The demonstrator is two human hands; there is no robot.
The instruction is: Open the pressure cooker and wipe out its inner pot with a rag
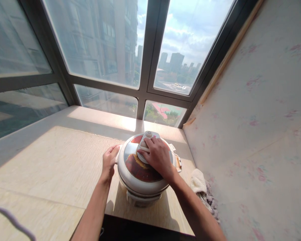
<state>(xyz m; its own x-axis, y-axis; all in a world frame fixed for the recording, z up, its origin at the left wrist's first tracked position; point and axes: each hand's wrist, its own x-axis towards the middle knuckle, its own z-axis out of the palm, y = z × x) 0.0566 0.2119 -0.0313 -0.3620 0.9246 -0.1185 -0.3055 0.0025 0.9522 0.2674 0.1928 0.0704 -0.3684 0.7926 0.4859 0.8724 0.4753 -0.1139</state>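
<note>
On the window ledge (52, 167), centre: rice cooker (143, 200), lid (136, 169) on and seemingly level; locked or loosened, cannot tell. Left hand (109, 161): fingers grasping left side handle (117, 156). Right hand (160, 154): fingers curled round lid handle (143, 145); neither released.

Both arms (94, 204) reach forward, left grip (110, 162) closed, right grip (157, 154) curled palm-down.

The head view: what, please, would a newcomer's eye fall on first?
The round white cooker, low in the centre, the right hand on its lid handle, the left hand at its side handle. Bright windows stand behind it; a flowered wall is at right.
</note>
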